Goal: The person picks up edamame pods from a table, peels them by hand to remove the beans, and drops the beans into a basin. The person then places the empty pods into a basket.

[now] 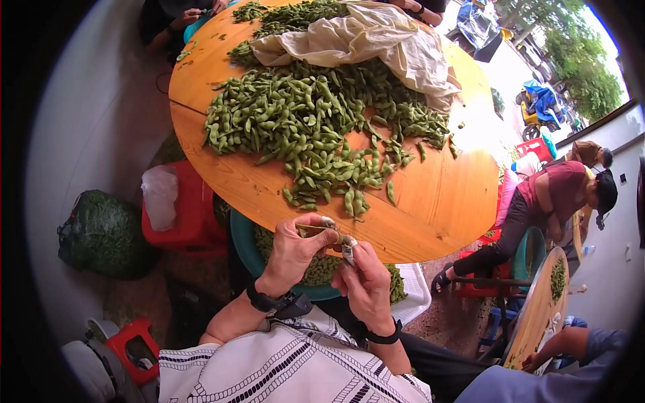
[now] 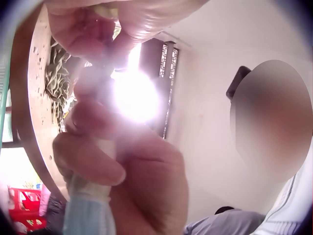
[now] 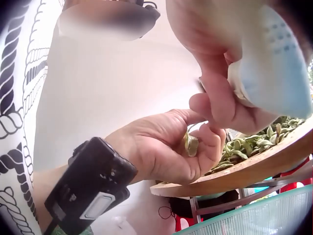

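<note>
Close to the near edge of the round table, both hands meet at the fingertips. My left hand [image 1: 295, 255] curls round a green pod [image 3: 191, 145], partly hidden by its fingers. My right hand [image 1: 368, 287] pinches at the pod's end, where overlapping fingers and glare blur the contact. A light blue and white wrap [image 3: 281, 68] lies at the right hand's fingers; whether it is worn or held I cannot tell. Beyond the hands, many green pods [image 1: 275, 121] are heaped on the wooden table [image 1: 430, 201].
A beige cloth [image 1: 376, 37] covers part of the heap. Below the hands stand a teal tub [image 1: 243, 235] of small green pieces and a white basket [image 1: 413, 292]. Red stools [image 1: 191, 208] and a full dark green bag [image 1: 101, 232] are at left. People sit around, several at right.
</note>
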The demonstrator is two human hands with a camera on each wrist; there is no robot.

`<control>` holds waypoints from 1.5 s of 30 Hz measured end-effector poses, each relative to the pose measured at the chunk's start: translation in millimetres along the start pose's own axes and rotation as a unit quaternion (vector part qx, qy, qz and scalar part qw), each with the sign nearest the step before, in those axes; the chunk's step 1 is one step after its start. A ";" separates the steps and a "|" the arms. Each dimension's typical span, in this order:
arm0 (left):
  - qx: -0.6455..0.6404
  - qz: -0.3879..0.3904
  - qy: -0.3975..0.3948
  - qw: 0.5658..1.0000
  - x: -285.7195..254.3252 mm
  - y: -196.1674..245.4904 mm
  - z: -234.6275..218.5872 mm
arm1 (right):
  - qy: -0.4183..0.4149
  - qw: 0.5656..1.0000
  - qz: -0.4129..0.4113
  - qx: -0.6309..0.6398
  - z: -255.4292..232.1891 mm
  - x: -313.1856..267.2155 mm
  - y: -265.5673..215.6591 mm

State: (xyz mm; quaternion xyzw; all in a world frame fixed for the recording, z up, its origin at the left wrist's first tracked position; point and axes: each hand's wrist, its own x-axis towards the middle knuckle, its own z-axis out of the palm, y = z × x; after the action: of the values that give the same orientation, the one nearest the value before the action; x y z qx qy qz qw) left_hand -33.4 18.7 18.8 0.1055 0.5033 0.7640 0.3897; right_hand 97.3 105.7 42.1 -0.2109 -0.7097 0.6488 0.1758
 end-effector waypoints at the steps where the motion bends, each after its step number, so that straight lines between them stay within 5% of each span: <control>1: 0.000 0.001 0.000 1.000 -2.1 4.6 2.2 | 0.000 1.000 -0.010 -0.001 1.0 -0.5 2.6; 8: 0.236 0.096 0.053 0.965 -7.7 6.9 2.8 | 0.016 0.999 -0.014 -0.046 3.8 -4.1 4.4; 12: 0.263 0.053 -0.044 0.962 -1.5 13.6 -12.0 | -0.016 0.982 0.121 0.147 -2.0 -7.8 4.8; 15: 0.183 -0.001 -0.134 0.974 -0.1 25.7 -24.4 | -0.067 0.936 0.192 0.289 -7.5 -10.8 -7.0; 17: -0.029 -0.162 -0.272 0.948 0.7 24.4 -31.7 | -0.132 0.909 0.220 0.327 -13.7 -12.9 -6.5; 21: -0.100 -0.203 -0.291 0.929 3.3 10.5 -35.9 | -0.133 0.923 0.212 0.292 -11.5 -9.6 -7.3; 23: -0.060 -0.102 -0.149 0.982 -1.5 13.6 -18.5 | 0.009 0.998 0.033 0.044 -2.0 -5.0 -6.1; 24: -0.058 -0.102 -0.153 0.981 -3.6 11.0 -11.0 | 0.013 0.999 0.030 0.044 3.2 -3.8 -7.5; 25: -0.043 -0.040 -0.119 0.991 -7.4 5.5 -3.6 | 0.061 0.985 -0.079 -0.139 9.0 -3.5 -9.7; 26: -0.029 0.021 -0.083 0.996 -10.6 1.5 3.1 | 0.106 0.925 -0.182 -0.316 13.9 -3.9 -10.9; 27: -0.026 0.031 -0.036 0.999 -12.8 1.0 9.3 | 0.108 0.890 -0.232 -0.377 17.2 -5.6 -10.3; 36: 0.079 0.049 -0.056 0.994 -10.2 10.4 -5.2 | 0.122 0.887 -0.214 -0.391 11.2 -11.8 -17.5; 39: 0.142 0.019 -0.073 0.987 -9.3 16.4 -8.2 | 0.072 0.950 -0.156 -0.259 -2.1 -10.9 -14.0; 41: 0.122 0.018 -0.100 0.987 -10.3 16.5 -7.5 | -0.001 0.999 0.027 0.024 -11.1 -12.2 -9.3; 42: 0.123 0.019 -0.096 0.988 -10.8 18.0 -7.0 | -0.006 0.999 0.027 0.025 -15.3 -11.4 -11.1; 45: 0.075 0.001 -0.105 0.992 -13.9 20.4 -8.0 | -0.035 0.933 0.202 0.295 -18.9 -5.9 -19.2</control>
State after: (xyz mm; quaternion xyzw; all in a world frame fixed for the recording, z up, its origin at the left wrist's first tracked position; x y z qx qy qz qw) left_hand -38.5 -0.5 35.6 0.2145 0.5155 0.7092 0.4305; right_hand 110.8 117.2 63.2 -0.2654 -0.4346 0.8578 0.0701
